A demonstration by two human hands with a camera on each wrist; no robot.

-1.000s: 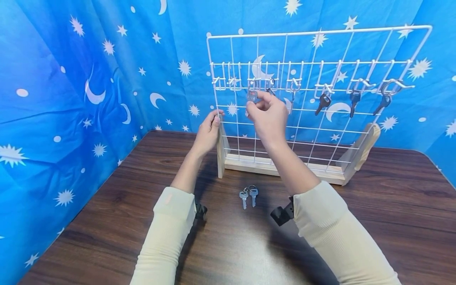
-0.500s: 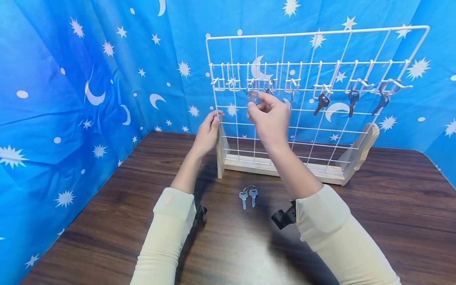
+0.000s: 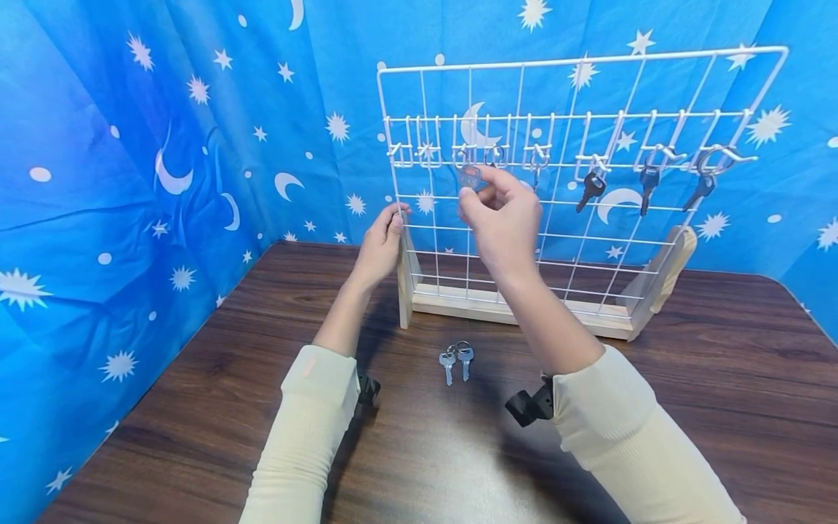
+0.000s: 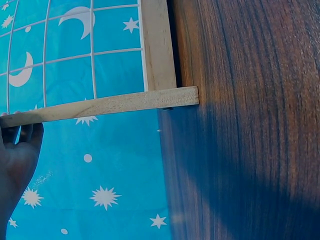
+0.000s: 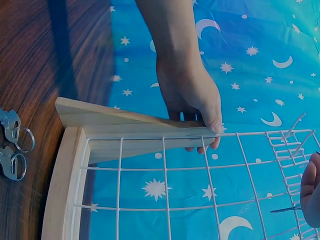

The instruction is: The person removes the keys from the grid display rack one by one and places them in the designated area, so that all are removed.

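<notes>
My right hand (image 3: 504, 225) pinches a silver key (image 3: 469, 177) by its head between thumb and fingertips. The key is just below the third hook from the left on a white wire grid rack (image 3: 436, 228). A ring shows at that hook, right above the key. In the right wrist view, a toothed key blade (image 5: 285, 210) shows beside the right hand (image 5: 311, 192). My left hand (image 3: 381, 244) grips the upper end of the rack's left wooden support (image 3: 406, 284); in the right wrist view its fingers wrap around the wood.
Two silver keys (image 3: 456, 362) with rings lie on the dark wood table (image 3: 419, 466) before the rack. Several dark keys, such as one key (image 3: 592, 191), hang from hooks to the right. The two leftmost hooks (image 3: 412, 151) carry no key. A blue star-patterned cloth (image 3: 196, 145) hangs behind.
My right hand has shifted slightly to the right, drawing the pinched key along with it. The left hand keeps its grip on the support.
</notes>
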